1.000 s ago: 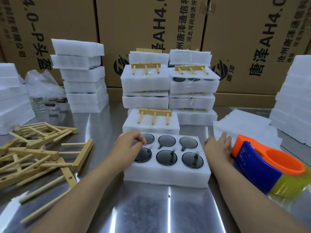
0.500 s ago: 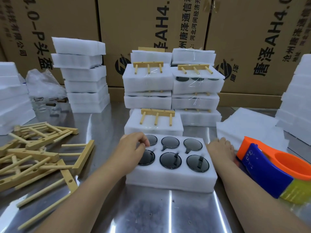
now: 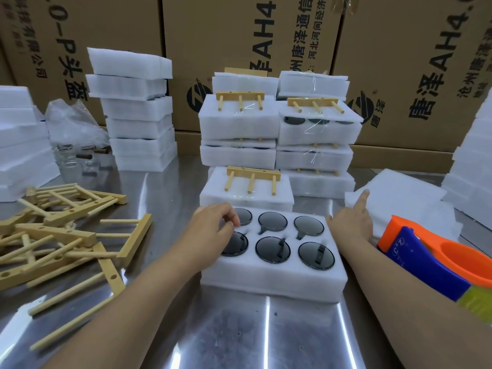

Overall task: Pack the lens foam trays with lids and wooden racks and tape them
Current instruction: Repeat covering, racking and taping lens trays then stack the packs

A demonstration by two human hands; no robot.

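Reaching my right hand (image 3: 351,222) toward the foam lids (image 3: 399,193) at the right of the frame, index finger (image 3: 363,199) straight, holding nothing, I am starting the covering step. My left hand (image 3: 213,227) lies curled on the open lens tray (image 3: 274,272) in the centre; perhaps it pinches a lens (image 3: 245,216), I cannot tell. Next I must lift one lid only.

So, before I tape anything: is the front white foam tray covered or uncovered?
Uncovered: six round dark lenses show plainly in the pockets of the white foam tray, the left hand partly over two.
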